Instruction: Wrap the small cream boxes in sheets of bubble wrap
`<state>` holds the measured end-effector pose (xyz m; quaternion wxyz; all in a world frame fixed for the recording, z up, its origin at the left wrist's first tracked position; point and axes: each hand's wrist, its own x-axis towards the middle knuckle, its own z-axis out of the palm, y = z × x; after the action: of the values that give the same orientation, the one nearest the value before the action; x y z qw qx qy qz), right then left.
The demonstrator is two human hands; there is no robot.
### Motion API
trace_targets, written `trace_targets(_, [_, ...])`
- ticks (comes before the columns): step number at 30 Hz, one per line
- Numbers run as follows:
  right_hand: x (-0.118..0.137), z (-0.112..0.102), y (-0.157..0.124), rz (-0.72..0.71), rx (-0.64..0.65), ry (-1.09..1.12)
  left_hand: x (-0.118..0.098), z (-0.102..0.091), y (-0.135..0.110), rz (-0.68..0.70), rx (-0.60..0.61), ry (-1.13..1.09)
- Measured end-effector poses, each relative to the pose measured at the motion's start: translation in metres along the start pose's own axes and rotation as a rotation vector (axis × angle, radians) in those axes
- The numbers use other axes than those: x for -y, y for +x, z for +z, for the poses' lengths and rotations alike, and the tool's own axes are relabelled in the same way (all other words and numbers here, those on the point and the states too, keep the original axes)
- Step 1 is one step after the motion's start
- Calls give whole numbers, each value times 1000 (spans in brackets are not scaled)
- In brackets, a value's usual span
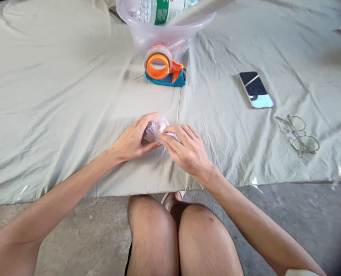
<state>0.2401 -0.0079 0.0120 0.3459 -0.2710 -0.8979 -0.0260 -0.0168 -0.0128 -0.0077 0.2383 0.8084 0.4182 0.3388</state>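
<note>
Crouching at a cloth (58, 115), a person is pinching a crumpled plastic wad (156, 128) between left hand (133, 142) and right hand (186, 149), fingers clamped on it, wad looking partly bundled, unsealed, tape dispenser (163, 67) sitting untouched beyond the fingertips.

Cloth sheet (58, 96) covers upper two thirds of frame; bare floor (288, 207) along bottom. Small wrapped bundle (156, 128) on sheet at centre, left hand (133, 141) touching its left side, right hand (184, 149) its right. Tape dispenser (163, 66) above bundle, upper centre. Plastic basin (164, 30) just behind dispenser at top edge, bottle (159, 8) inside. Phone (256, 90) on sheet, right of dispenser. Glasses (299, 134) lower right of phone, near sheet edge. Knees (179, 234) bottom centre, over floor.
</note>
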Motion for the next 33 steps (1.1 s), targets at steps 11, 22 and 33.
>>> trace_targets(11, [12,-14,21,275,233,238,0,9,-4,43,-116,-30])
trace_targets(22, [-37,-13,69,421,308,524,0,5,3,304,-264,131])
trace_targets(33, [-31,-40,78,318,238,427,-1,-3,-2,161,-139,154])
